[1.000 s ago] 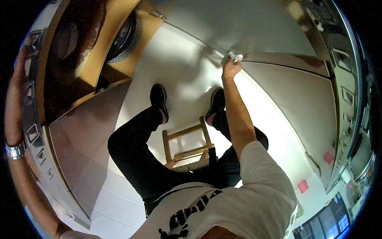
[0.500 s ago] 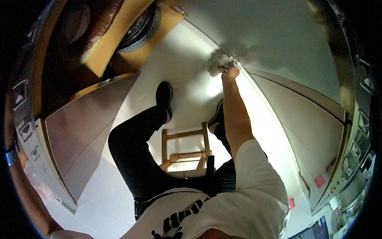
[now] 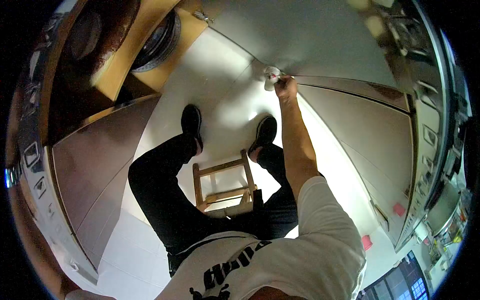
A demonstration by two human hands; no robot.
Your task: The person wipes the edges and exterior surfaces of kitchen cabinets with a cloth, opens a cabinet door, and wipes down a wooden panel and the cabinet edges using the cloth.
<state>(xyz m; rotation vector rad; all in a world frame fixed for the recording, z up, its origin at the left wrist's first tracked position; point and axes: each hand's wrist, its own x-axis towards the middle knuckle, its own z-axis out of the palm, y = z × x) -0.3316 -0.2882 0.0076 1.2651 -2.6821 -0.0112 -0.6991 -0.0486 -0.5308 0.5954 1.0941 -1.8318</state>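
Observation:
My right hand [image 3: 286, 89] reaches down and forward to the corner between the white floor and the grey panel. Its fingers are closed at the side of a small white cup-shaped object [image 3: 271, 77] with a red spot on it; its exact kind is too small to tell. My left forearm [image 3: 37, 255] stretches along the left edge of the view, with a shiny band [image 3: 11, 177] near the wrist. Darkness at the image border hides my left hand. I sit with legs apart on a wooden stool [image 3: 220, 169], with both shoes on the floor.
A grey panel [image 3: 310, 40] stands ahead, and a pale cabinet front [image 3: 360, 120] runs along the right. Another cabinet door [image 3: 100, 165] is at left, beneath wooden shelving [image 3: 172, 55] holding dark round items. Pots and jars [image 3: 445, 210] crowd the far right.
The view has shifted slightly, and the scene sits further left. My right hand has turned, and the white thing beside it, blurred and crumpled-looking before, now appears as a round cup shape.

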